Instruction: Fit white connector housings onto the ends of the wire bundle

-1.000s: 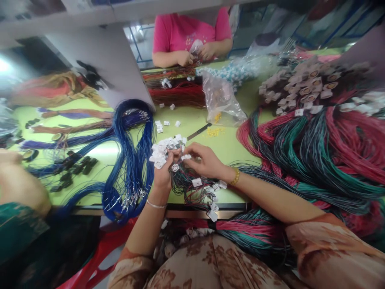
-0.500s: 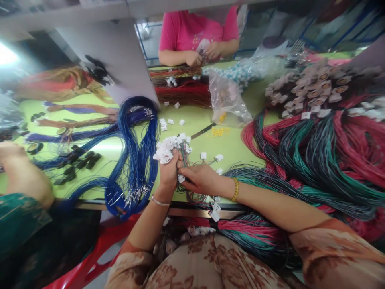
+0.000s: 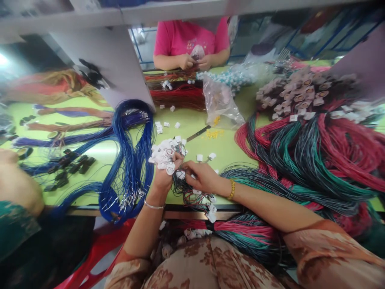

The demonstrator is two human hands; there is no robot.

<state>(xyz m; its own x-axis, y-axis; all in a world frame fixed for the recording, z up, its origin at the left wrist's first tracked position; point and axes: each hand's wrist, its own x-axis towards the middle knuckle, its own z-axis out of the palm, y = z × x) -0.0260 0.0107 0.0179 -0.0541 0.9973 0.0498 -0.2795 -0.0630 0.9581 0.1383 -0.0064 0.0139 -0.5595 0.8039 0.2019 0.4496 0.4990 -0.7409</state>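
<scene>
My left hand is closed around a bunch of thin wires whose white connectors fan out above the fist. Close to its right side, my right hand has its thumb and fingers bent together at the dark wires hanging from the bunch. A white connector shows between the two hands; whether the right fingers grip it or a wire is hard to make out. More wires with white connectors lie below at the table edge.
Blue wires lie at left, red, green and black wires at right. Ahead are a knife, yellow bits and a plastic bag. A co-worker in pink sits opposite; another person's arm is at left.
My left hand has turned, so the white connectors spread lower over it. My right hand has drawn slightly away from the left, with its fingers more bent. The whole view has shifted a little.
</scene>
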